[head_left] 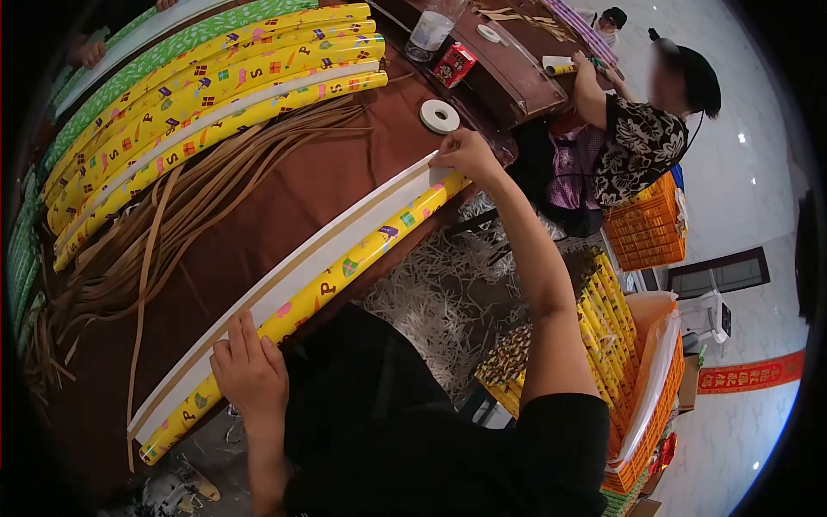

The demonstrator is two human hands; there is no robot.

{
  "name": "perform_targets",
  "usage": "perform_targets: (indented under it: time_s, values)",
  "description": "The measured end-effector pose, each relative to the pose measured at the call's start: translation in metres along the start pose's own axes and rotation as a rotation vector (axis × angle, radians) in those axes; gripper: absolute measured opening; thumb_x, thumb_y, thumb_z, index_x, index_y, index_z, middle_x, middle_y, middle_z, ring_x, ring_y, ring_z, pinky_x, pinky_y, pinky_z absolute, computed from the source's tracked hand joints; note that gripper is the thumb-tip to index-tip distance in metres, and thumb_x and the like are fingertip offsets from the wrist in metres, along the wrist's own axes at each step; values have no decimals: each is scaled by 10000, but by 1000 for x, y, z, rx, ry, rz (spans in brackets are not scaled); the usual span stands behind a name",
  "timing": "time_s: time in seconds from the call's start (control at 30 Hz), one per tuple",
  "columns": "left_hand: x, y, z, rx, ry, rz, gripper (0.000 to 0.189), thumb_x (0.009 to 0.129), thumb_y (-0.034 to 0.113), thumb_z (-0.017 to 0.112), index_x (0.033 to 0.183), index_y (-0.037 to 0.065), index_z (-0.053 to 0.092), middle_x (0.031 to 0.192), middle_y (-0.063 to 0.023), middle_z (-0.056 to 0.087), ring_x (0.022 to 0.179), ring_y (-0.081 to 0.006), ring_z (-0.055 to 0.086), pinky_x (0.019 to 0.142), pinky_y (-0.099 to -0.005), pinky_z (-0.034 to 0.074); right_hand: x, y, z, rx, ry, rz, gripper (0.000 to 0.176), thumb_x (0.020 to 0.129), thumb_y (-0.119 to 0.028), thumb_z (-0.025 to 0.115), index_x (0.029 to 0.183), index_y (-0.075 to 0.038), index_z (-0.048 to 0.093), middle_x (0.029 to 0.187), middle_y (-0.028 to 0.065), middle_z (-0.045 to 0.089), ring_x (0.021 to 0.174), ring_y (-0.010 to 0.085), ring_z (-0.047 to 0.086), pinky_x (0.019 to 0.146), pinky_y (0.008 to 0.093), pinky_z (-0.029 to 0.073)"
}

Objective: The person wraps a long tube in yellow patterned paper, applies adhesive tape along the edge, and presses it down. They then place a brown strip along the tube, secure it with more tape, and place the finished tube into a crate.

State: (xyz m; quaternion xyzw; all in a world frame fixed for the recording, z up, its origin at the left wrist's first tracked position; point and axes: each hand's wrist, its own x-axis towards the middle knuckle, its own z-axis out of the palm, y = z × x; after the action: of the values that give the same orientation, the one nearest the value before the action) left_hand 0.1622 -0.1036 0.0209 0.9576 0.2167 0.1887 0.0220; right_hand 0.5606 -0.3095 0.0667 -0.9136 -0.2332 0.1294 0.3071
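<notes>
A yellow patterned paper roll [353, 260] lies along the table's front edge, its white inner flap [301, 256] spread out behind it. On that flap runs a long brown strip [280, 274]. My left hand [250, 366] rests on the roll and flap near the lower left, its fingers stretched out. At the far right end my right hand [465, 158] pinches the flap's corner; what lies between its fingertips is too small to make out. A white tape roll [439, 116] lies just beyond my right hand.
Several yellow rolls [215, 103] and many loose brown strips [172, 215] lie at the back left. A bottle [431, 33] and red box [454, 65] stand at the back. Another person [646, 138] works at the right, above orange baskets [642, 224]. Shredded paper covers the floor.
</notes>
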Motion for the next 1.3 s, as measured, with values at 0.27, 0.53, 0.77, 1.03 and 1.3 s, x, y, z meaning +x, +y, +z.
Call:
perform_targets:
  time_s: [0.27,0.53,0.77,1.03,1.3]
  values:
    - [1,1,-1,6,-7,-5,398,899,163,490,1251,-2,577,1276,-132,570,912,-303,528,823,-409,437,6,44,23,305,260,-14,228,716,-25,747,908,44,645,894,126,675,810,202,648,757,311,520]
    - [0,1,1,-13,-1,-6,376,926,152,460,1245,-10,577,1271,-138,567,962,-322,526,858,-428,429,-8,34,29,-10,428,-110,217,741,-123,704,925,-12,726,991,141,639,894,301,656,813,360,519]
    - [1,0,1,-1,27,18,381,905,165,486,1222,-18,590,1267,-128,574,896,-310,527,805,-412,438,-12,27,29,-119,454,-144,217,737,-108,729,940,-32,746,968,130,641,887,262,650,792,343,520]
    - [1,1,0,17,33,21,383,902,163,487,1224,-18,588,1251,-134,579,890,-311,529,804,-419,436,-14,18,34,-57,494,-141,140,721,-91,687,838,-45,747,921,126,654,862,303,638,782,380,512]
    - [0,3,-1,-23,-53,-47,373,938,154,449,1256,-4,563,1269,-137,566,1036,-317,528,894,-432,420,-12,23,34,-101,477,-213,141,717,-63,675,837,-49,747,894,128,672,823,316,663,750,372,527]
